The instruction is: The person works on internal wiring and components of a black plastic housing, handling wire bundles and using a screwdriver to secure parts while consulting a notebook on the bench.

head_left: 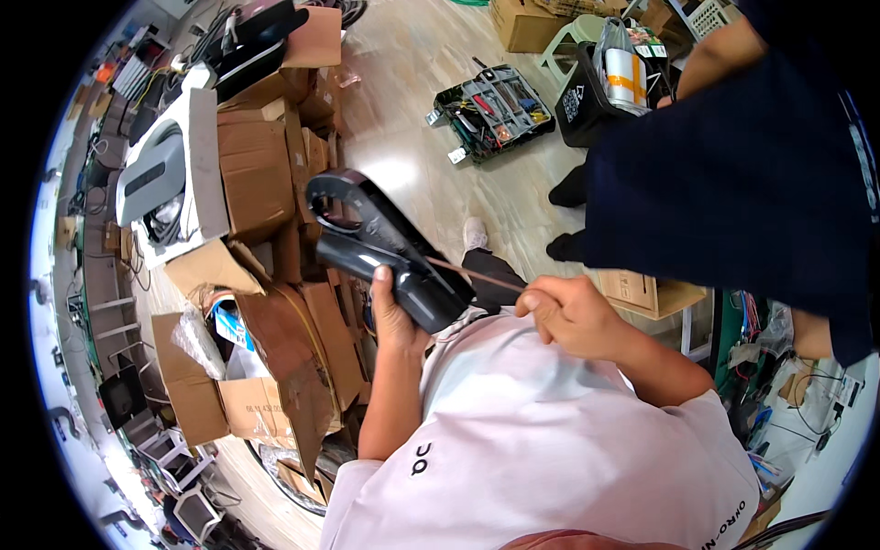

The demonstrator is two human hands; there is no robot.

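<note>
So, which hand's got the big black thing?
The left hand, its thumb against the black device with the looped end; the right hand instead pinches a thin brown strip.

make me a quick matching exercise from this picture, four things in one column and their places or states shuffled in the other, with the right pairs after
1. black handheld device
2. thin brown strip
3. toolbox
4. black bin

A. open on the floor, with tools in it
B. beside the co-worker, with a white and orange thing at its top
C. held in the left hand
D. pinched in the right hand

Pairs: 1-C, 2-D, 3-A, 4-B
</note>
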